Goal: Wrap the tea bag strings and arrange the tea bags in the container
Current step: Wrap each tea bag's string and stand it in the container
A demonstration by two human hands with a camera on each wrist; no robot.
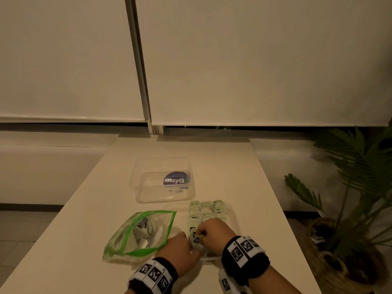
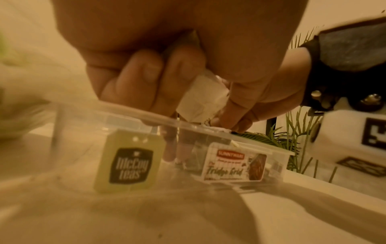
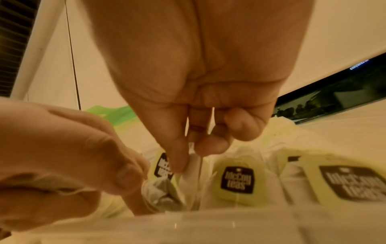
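Both hands meet at the near end of the clear plastic container [image 1: 232, 219], so the next bag joins the rows of green-tagged tea bags [image 1: 206, 209]. The left hand [image 1: 182, 249] pinches a white paper tea bag [image 2: 203, 97] at the rim; the right hand [image 1: 214, 229] pinches what looks like its string, probably keeping the wrap tight. The green-edged zip bag [image 1: 140, 234] lies just beside, within reach.

Black wristbands [image 1: 246, 253] with white square-code tags wrap both wrists.
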